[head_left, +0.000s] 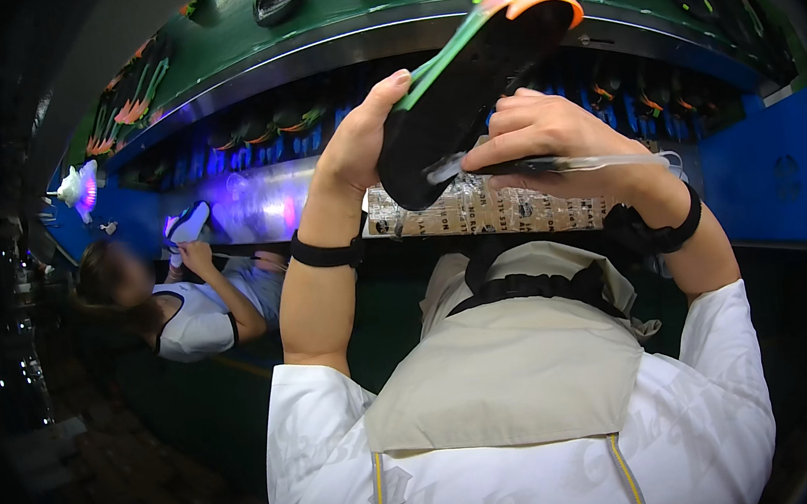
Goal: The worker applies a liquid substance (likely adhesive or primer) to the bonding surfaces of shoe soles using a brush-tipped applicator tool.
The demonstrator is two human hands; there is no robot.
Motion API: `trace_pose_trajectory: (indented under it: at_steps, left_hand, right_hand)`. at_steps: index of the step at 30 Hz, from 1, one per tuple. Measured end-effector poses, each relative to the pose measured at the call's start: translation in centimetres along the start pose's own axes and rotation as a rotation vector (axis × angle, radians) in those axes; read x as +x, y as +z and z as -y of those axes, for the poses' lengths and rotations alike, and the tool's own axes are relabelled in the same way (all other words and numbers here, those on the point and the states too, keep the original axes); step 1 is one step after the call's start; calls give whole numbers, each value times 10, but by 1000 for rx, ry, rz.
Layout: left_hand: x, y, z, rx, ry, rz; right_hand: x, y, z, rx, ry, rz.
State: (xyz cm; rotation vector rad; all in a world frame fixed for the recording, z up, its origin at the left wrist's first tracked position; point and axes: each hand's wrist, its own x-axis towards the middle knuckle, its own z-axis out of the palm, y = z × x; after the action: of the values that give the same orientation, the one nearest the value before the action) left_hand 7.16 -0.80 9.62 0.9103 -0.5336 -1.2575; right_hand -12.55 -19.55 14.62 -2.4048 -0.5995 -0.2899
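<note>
Dim scene with violet glare from the lamp [79,188] at left, dark corners and bent, blurred edges.

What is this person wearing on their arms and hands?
Both hands are bare: no gloves on the left hand or the right hand. Each wrist carries a black band, the left band narrow, the right band wider and bulkier. The forearms are uncovered; short white sleeves with faint pale printing end around the elbows. A beige apron with black straps hangs between the arms.

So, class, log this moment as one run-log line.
left hand: holds shoe sole | right hand: holds pen-like tool against sole | behind: conveyor
</note>
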Motion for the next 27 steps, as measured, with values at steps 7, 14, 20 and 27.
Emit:
trace_pose_trajectory:
  at_steps: [7, 14, 20, 27]
  left_hand:
    - [-15, 9, 33, -301, 107, -51]
    - [-23, 30, 73, -400, 100, 90]
    - [-16, 8, 89, -443, 219, -104]
    - [-19, 8, 102, -419, 265, -129]
  right_hand:
    - [-4, -5, -4, 317, 67, -34]
    - [12, 11, -57, -74, 204, -689]
    - [2, 27, -26, 43, -116, -59]
    - [-3, 9, -26, 643, 355, -312]
